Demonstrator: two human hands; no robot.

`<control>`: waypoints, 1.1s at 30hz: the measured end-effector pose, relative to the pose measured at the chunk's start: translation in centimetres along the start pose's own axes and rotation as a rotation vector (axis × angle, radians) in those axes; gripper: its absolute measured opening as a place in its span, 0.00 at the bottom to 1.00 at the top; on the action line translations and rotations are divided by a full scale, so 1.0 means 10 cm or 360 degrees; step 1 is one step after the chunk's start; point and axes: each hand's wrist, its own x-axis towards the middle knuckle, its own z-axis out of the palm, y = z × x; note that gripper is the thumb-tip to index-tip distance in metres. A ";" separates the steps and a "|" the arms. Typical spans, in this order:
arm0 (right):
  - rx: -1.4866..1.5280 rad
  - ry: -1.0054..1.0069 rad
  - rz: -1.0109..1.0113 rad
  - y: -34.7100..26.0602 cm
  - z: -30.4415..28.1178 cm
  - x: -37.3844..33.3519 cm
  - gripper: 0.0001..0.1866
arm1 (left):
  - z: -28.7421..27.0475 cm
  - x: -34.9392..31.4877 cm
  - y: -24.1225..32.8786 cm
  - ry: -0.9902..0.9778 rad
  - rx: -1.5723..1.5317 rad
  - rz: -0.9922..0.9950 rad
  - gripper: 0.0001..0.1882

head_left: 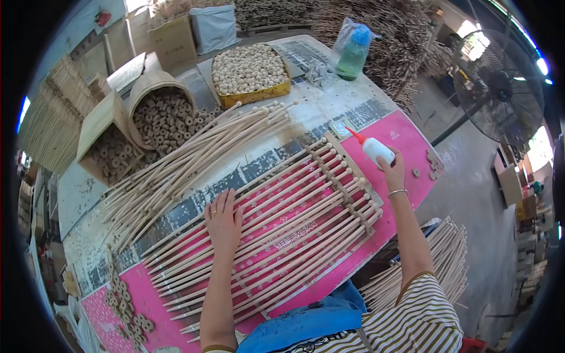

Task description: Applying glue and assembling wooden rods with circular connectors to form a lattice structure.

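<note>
The left hand [223, 222] lies flat, fingers released, on the row of wooden sticks [276, 235] in the frame's centre. The right hand [393, 172] grasps a white glue bottle [375, 149] at centre right. Loose sticks [176, 176], wooden rings [165, 117] and a tray of beads [250, 69] crowd the table [329, 106] above.

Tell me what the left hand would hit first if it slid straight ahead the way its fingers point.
The left hand lies flat on the row of wooden sticks, fingers pointing up the table. Straight ahead it would probably meet the loose bundle of sticks first, though depth is hard to judge.

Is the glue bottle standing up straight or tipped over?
Tipped. The right hand holds the white glue bottle slanted, its red nozzle pointing up-left above the row of wooden sticks.
</note>
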 end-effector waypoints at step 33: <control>-0.0467 -0.1393 -0.1214 -0.73 2.59 -0.88 0.10 | -0.87 -0.38 -1.76 0.0872 -0.0301 -0.0459 0.18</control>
